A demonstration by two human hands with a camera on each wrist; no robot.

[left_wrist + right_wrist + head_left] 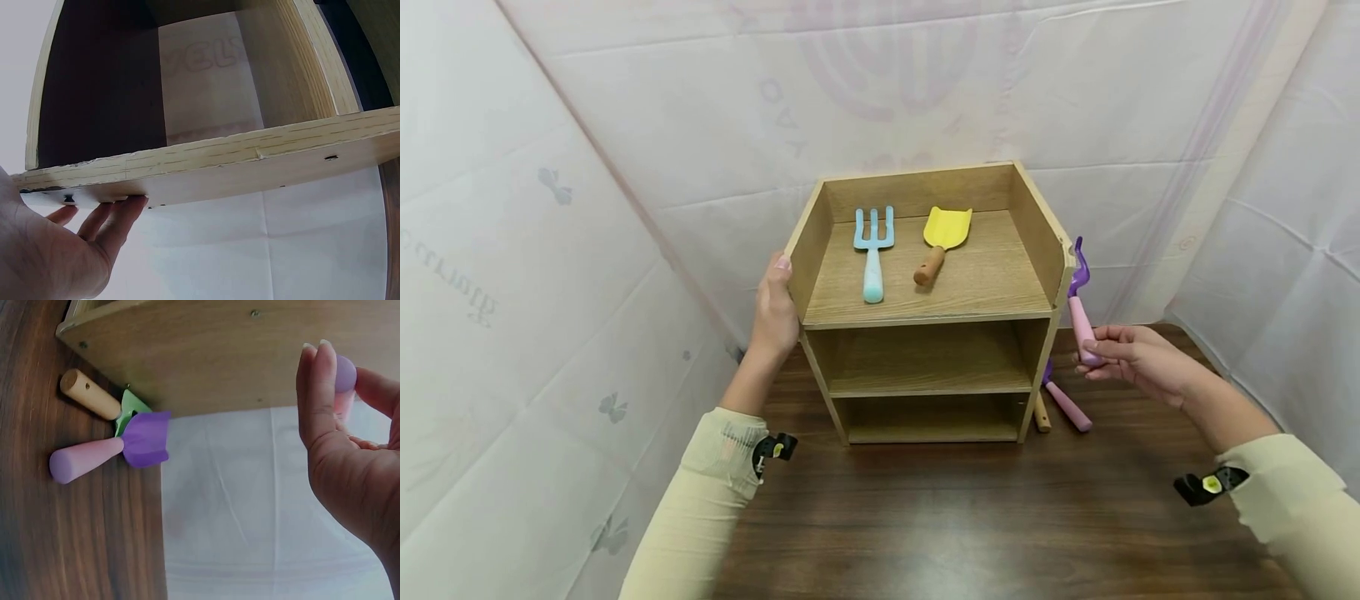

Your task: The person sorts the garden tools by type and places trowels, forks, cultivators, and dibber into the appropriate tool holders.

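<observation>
My left hand (777, 312) holds the left side panel of a small wooden shelf (928, 318). Its thumb is at the panel's edge, and in the left wrist view the fingers (122, 225) lie against the outer face. Beside the shelf's right side, my right hand (1138, 362) pinches the pink handle of a small garden tool (1082, 329) near the handle's end. The tool's purple head points up, seen edge-on next to the shelf's top right corner. On the top shelf lie a light blue hand fork (872, 262) and a yellow shovel (947, 229) with a wooden handle.
On the dark wooden table (940, 517), right of the shelf, lie a purple shovel (144, 437) with a pink handle and a green shovel (129, 407) with a wooden handle, partly overlapped by the purple one. White sheeting (715, 108) surrounds the table behind and at both sides.
</observation>
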